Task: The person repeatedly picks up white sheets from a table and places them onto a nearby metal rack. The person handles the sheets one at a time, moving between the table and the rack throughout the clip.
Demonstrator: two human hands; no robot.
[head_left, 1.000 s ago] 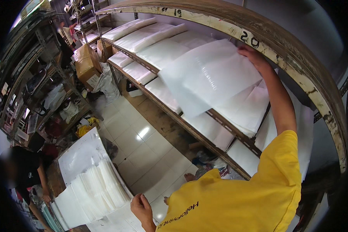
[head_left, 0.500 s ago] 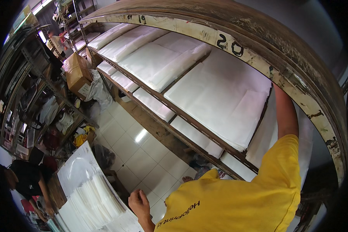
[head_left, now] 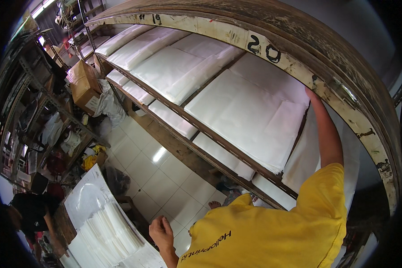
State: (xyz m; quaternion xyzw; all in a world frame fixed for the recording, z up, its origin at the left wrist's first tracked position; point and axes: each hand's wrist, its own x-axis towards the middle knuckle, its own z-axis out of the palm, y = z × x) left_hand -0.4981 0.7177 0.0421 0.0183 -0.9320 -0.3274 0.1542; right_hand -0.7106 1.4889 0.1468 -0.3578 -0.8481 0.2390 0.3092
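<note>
My left hand [head_left: 161, 230] hangs low in front of me, above the tiled floor, with its fingers curled closed and nothing visible in them. Under the upper shelf's pale beam [head_left: 228, 33], my bare right arm reaches to the far right corner of a stack of white sheets [head_left: 250, 120]. Only a little of my right hand [head_left: 310, 94] shows at the stack's edge; the beam hides its fingers. More flat white stacks [head_left: 165, 73] lie to the left on the same metal shelf.
Lower shelves hold further white stacks [head_left: 174, 118]. At the lower left, a table [head_left: 87, 196] bears a fanned pile of white sheets [head_left: 105, 234], with a person in black [head_left: 31, 210] beside it. A cardboard box [head_left: 83, 87] and cluttered racks [head_left: 35, 107] stand farther left.
My right hand has drawn back slightly, so part of it now shows below the beam. The view has shifted a little. My left hand stays curled in place.
</note>
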